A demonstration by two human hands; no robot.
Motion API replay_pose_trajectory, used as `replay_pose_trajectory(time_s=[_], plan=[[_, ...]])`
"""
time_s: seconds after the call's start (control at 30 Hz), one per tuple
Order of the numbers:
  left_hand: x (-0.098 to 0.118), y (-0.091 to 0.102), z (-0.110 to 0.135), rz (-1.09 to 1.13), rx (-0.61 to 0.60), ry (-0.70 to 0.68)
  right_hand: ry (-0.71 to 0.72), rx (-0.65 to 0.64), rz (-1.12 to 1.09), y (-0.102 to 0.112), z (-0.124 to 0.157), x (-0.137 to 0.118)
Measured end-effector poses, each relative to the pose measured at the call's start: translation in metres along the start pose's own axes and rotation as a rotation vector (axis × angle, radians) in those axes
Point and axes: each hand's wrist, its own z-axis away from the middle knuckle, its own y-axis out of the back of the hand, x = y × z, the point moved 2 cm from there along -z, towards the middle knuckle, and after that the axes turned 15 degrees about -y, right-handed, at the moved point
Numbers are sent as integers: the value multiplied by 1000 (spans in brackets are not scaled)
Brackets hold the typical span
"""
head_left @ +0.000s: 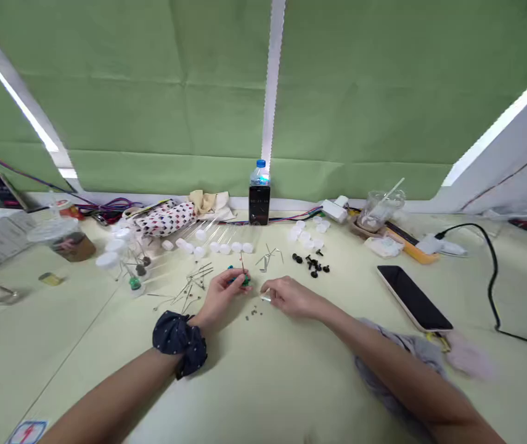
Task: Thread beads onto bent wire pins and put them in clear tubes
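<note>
My left hand [220, 297], with a dark dotted scrunchie [180, 343] on its wrist, is closed around a small green part [243, 280] from which a thin metal pin sticks up. My right hand [291, 297] lies just to the right, its fingers pinched on a tiny silvery piece [265, 298]. A few tiny dark bits [254, 314] lie on the table between the hands. Loose metal pins [193, 285] are scattered to the left of my left hand.
White caps [219, 247] and black small parts [312, 264] lie behind the hands. A water bottle with a timer [259, 198] stands at the back. A phone [413, 298] lies at right, near a black cable [492, 271]. A cup [66, 240] and patterned pouch [164, 219] are at left.
</note>
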Motion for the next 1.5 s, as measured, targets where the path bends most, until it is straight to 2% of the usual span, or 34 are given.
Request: replay_pose_trajectory(time_s=[0.1,0.2,1.03,1.5], plan=[[-2,2,0,17,5,-4,35,-106,-7,-8,8,-11],[-2,3,0,23,-15,1,37,-140,-5,-11,13,-17],[-3,6,0,24,-34,9,51,-112,20,-23,7,-9],[-2,6,-1,24,-35,5,45,-92,65,-20,10,-13]])
